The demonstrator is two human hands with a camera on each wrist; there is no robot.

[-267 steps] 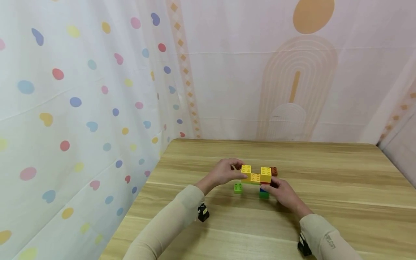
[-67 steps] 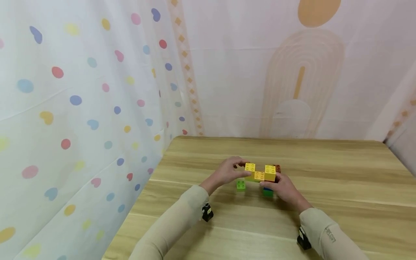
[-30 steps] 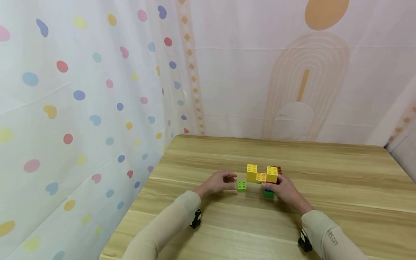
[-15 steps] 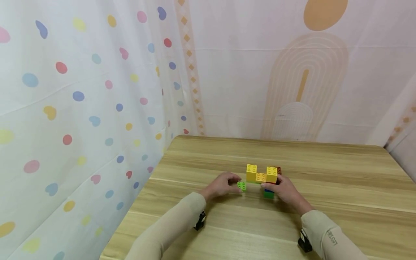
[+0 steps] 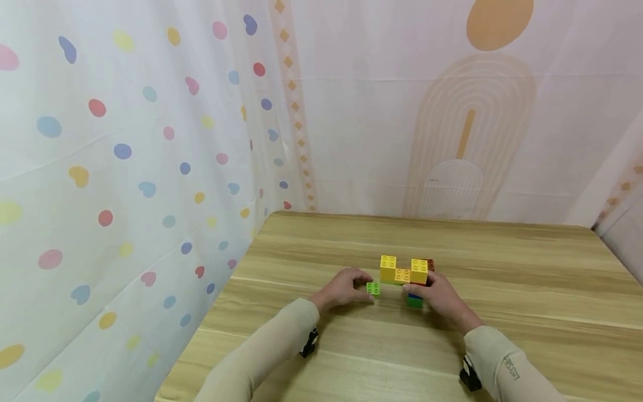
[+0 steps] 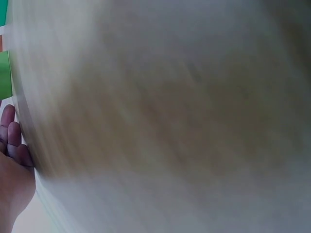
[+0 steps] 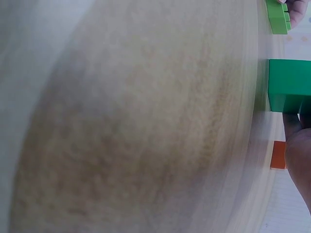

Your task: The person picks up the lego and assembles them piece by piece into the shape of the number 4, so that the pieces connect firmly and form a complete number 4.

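Note:
In the head view, my left hand (image 5: 344,288) has its thumb and fingers on either side of a small light green toy brick (image 5: 373,288) on the table. My right hand (image 5: 442,297) grips the right column of a toy brick structure (image 5: 388,269). This column stacks yellow, red, blue and dark green bricks. A lower orange-yellow brick bridges to a yellow brick on the left, with green beneath it. From the right wrist, the dark green bottom brick (image 7: 291,85) shows above my hand. My left wrist view catches curled fingers (image 6: 14,133) beside the light green brick (image 6: 5,75).
A reddish-brown brick (image 5: 430,264) lies behind the right column. The wooden table (image 5: 311,240) runs back to a patterned curtain (image 5: 351,139), and a dotted curtain (image 5: 150,234) hangs along the left side.
My left hand has let go of the structure's left end, come down towards me, and closed in around the light green brick. My right hand keeps its grip on the column.

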